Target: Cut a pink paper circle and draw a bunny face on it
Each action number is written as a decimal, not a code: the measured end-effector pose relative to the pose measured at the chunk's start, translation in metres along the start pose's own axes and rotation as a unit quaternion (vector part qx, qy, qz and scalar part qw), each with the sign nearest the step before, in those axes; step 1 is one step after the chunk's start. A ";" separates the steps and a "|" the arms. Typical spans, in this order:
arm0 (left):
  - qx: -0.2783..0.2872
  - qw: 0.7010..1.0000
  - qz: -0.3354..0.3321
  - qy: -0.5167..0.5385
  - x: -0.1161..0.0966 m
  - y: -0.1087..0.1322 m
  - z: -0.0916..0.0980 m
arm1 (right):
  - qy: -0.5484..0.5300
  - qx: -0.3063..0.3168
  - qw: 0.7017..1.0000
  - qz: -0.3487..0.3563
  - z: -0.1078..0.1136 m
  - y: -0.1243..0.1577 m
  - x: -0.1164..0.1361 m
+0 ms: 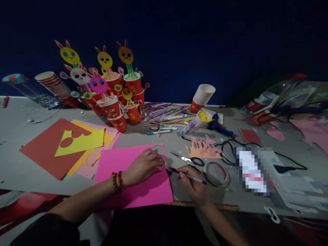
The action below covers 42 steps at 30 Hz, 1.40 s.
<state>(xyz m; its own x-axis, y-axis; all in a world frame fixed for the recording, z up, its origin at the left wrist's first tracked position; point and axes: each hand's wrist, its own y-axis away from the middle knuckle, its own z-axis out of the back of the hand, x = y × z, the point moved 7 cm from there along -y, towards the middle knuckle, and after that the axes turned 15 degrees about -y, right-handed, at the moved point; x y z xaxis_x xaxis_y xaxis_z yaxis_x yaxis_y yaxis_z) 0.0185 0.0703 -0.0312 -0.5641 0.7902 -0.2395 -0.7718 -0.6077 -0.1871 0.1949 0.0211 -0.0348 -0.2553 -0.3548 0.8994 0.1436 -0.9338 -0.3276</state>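
A bright pink sheet of paper [143, 196] lies flat at the table's front edge. My left hand [143, 167] rests on its right half, fingers curled over a small clear ring [161, 164] pressed near the sheet's right edge. Just above those fingers a round outline [158, 149] shows at the sheet's upper right corner. My right hand [192, 186] grips a slim pen [196, 178] with a black front end, its tip beside the ring. Scissors [191, 159] with black handles lie behind the right hand, and a larger tape roll [216, 173] sits to its right.
Red paper cups [119, 123] with rabbit-faced figures stand at the back left. Coloured paper sheets [51, 147] overlap on the left. Pipe cleaners [166, 118], cut orange paper [205, 148], a blue glue gun [219, 126] with its cord, and plastic bottles [266, 99] spread rightward.
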 end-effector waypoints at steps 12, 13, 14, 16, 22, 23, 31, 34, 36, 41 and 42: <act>0.016 0.997 -0.063 -0.043 -0.002 -0.004 0.001 | 0.053 0.071 0.993 0.075 -0.041 0.016 0.024; 0.017 0.997 -0.069 -0.044 -0.001 -0.004 0.001 | 0.052 0.074 0.993 0.080 -0.043 0.014 0.026; 0.019 0.996 -0.073 -0.045 -0.001 -0.004 0.001 | 0.052 0.079 0.992 0.088 -0.045 0.013 0.029; 0.023 0.995 -0.082 -0.047 0.001 -0.004 0.000 | 0.058 0.090 0.988 0.107 -0.051 0.009 0.035; 0.027 0.993 -0.108 -0.034 0.005 -0.006 0.001 | 0.120 0.128 0.973 0.149 -0.071 0.004 0.038; 0.027 0.993 -0.113 -0.030 0.005 -0.007 0.001 | 0.131 0.129 0.971 0.155 -0.073 0.004 0.036; 0.043 0.992 -0.117 -0.007 0.007 -0.008 0.001 | 0.195 0.141 0.952 0.188 -0.090 0.003 0.029; 0.040 0.992 -0.118 -0.005 0.007 -0.007 0.000 | 0.225 0.142 0.944 0.195 -0.094 0.002 0.031; 0.031 0.992 -0.120 -0.003 0.007 -0.007 0.000 | 0.241 0.149 0.940 0.188 -0.097 0.002 0.032; 0.022 0.992 -0.123 -0.005 0.006 -0.008 0.002 | 0.277 0.165 0.933 0.159 -0.102 0.002 0.033; 0.025 0.992 -0.122 -0.007 0.006 -0.008 0.002 | 0.281 0.165 0.933 0.153 -0.102 0.002 0.033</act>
<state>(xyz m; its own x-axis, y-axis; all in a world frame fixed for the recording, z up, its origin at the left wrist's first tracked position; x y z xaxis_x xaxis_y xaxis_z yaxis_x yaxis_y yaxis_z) 0.0205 0.0800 -0.0292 -0.3623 0.9145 -0.1801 -0.8993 -0.3938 -0.1904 0.0892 0.0033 -0.0352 -0.6015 -0.6565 0.4552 0.5545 -0.7533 -0.3538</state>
